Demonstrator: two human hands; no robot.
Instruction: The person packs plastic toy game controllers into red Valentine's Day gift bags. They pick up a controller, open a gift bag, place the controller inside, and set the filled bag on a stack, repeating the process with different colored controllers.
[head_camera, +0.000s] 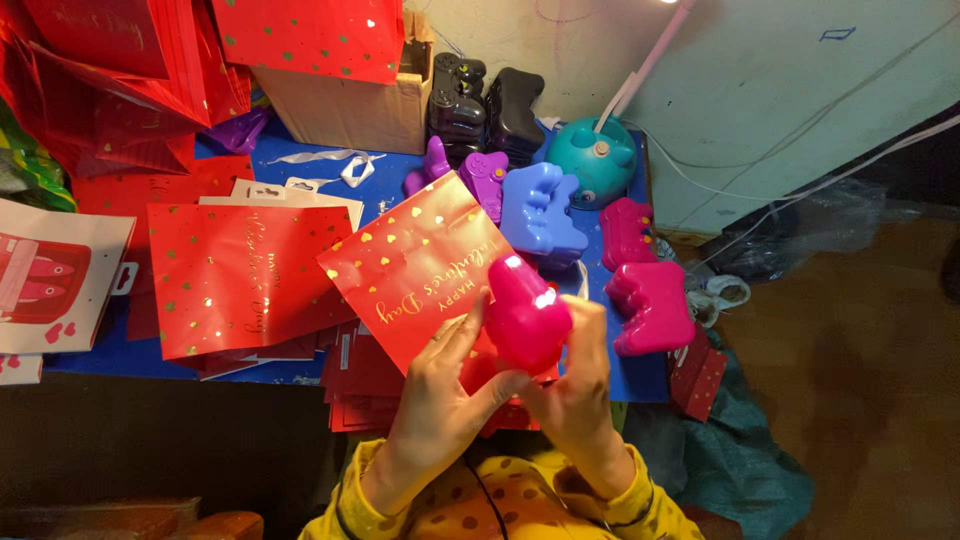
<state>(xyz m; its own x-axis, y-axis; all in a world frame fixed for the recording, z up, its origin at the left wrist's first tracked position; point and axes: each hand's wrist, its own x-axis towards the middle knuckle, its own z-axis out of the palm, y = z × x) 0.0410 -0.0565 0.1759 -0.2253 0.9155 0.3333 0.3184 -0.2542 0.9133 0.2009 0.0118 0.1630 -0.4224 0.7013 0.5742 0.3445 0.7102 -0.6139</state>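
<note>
I see a blue table (90, 362) strewn with red gift bags. Over its near edge I hold up a red gold-hearted gift bag (415, 262). In front of the bag sits a glossy pink controller-shaped toy (525, 318). My left hand (440, 400) closes on the bag and the toy's underside; my right hand (578, 385) wraps the toy's right side. More pink toys (650, 305) lie just beside.
</note>
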